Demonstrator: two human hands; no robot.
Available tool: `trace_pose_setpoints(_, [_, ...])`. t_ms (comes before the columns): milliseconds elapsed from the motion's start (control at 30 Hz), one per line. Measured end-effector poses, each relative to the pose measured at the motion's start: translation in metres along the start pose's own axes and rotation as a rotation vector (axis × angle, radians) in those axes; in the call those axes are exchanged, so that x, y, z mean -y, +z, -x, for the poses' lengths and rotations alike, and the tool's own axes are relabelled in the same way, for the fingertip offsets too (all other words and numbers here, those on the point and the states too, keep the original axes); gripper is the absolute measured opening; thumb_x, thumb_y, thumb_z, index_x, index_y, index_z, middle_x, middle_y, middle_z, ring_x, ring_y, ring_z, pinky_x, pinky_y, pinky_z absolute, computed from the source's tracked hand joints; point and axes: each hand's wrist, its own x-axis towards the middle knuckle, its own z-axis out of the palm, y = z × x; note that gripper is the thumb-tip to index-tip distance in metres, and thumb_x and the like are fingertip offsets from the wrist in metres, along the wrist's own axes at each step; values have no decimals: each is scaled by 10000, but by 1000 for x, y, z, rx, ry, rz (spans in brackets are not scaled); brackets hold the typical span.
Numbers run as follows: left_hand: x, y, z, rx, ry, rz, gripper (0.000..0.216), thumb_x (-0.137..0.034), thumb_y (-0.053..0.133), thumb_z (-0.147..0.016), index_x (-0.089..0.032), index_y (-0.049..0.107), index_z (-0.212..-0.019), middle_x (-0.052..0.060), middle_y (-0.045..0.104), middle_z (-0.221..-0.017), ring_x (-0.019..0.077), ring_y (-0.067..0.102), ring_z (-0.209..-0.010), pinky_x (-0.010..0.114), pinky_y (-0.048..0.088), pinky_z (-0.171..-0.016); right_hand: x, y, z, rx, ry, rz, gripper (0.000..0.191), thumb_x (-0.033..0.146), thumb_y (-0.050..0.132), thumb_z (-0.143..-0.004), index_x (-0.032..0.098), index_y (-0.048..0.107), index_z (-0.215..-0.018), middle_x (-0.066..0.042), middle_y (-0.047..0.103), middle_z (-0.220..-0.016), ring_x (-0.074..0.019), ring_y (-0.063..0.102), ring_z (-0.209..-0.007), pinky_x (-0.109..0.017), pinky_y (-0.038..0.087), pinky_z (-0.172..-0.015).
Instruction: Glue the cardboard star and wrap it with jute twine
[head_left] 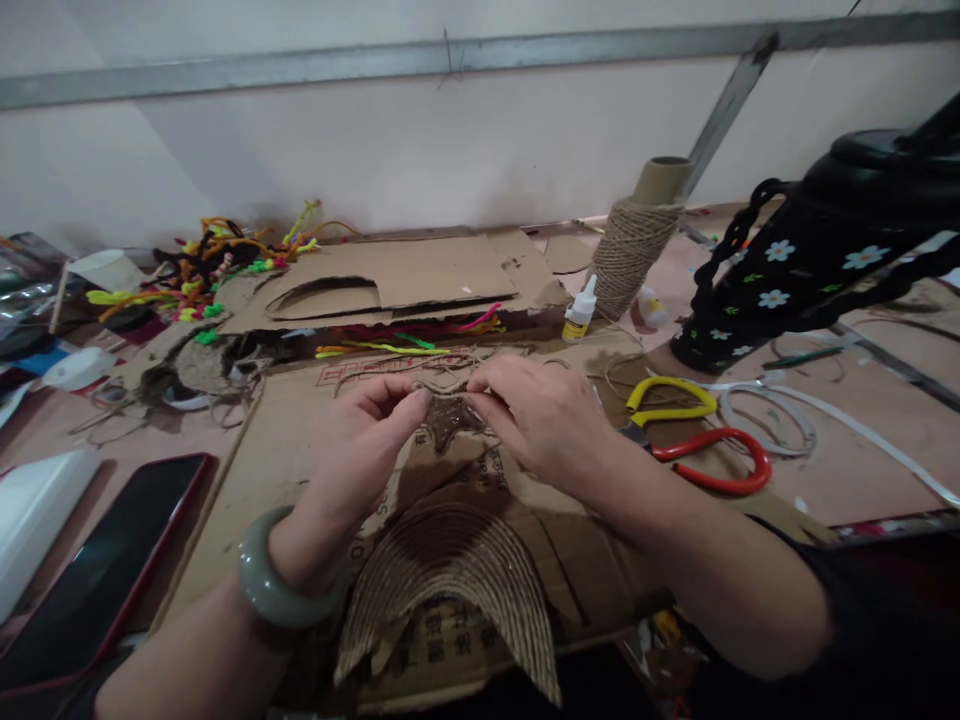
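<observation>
My left hand pinches the upper left edge of a small brown star-shaped piece between thumb and fingers. On its other side, my right hand grips the upper right edge the same way. Thin twine runs along the star's top, between the two pinches. Both hands rest just above a printed cardboard sheet. Nearer to me lies a crescent of coiled twine, its rows side by side. What the fingertips cover cannot be made out.
Scissors-like cutters with red and yellow handles lie right of my hand. Behind stand a glue bottle, a twine spool and a black flowered water bottle. A phone lies left; tangled pipe cleaners sit back left.
</observation>
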Motion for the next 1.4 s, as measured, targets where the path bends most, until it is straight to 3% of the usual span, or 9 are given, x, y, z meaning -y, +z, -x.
trace_pose_setpoints(300, [3, -2, 1, 29, 16, -55, 152, -292, 688, -687, -162, 618, -652, -32, 546, -592, 97, 461, -557, 221, 355, -533, -2, 2, -4, -51, 89, -131, 138, 254, 510, -846, 157, 570, -767, -9, 619, -749, -115, 525, -683, -250, 343, -622])
trace_pose_setpoints(400, [4, -3, 0, 30, 40, -52, 141, -289, 691, -692, -166, 626, -668, -30, 563, -611, 99, 474, -572, 220, 365, -545, -5, 2, -8, -44, 174, -242, 114, 258, 552, -805, 154, 585, -838, -11, 625, -785, -105, 509, -669, -240, 341, -604])
trace_pose_setpoints(533, [3, -2, 0, 33, 44, -26, 112, -254, 694, -691, -169, 628, -659, -35, 569, -610, 91, 474, -574, 210, 376, -553, -8, 3, -11, 34, 220, -451, 210, 252, 546, -790, 149, 622, -956, -16, 655, -840, -98, 529, -691, -226, 371, -633])
trace_pose_setpoints(933, [3, -2, 2, 151, 17, 10, 131, -316, 701, -722, -188, 704, -745, 3, 641, -683, 129, 538, -658, 234, 414, -626, -9, -7, -16, 156, 365, -684, 152, 233, 518, -735, 141, 628, -786, 24, 557, -644, -82, 447, -588, -222, 354, -573])
trace_pose_setpoints(1133, [3, -4, 3, 198, -58, 68, 141, -334, 701, -714, -197, 708, -748, 8, 651, -692, 137, 532, -630, 244, 415, -605, -11, -10, -15, 191, 355, -728, 104, 213, 525, -709, 143, 600, -727, 51, 485, -586, -64, 385, -538, -217, 334, -549])
trace_pose_setpoints(1400, [2, -4, 1, 179, 11, 63, 158, -344, 690, -731, -191, 706, -697, 7, 628, -666, 133, 531, -675, 237, 425, -660, -12, -12, -16, 237, 316, -733, 82, 163, 512, -699, 142, 591, -692, 51, 493, -589, -57, 391, -537, -207, 330, -543])
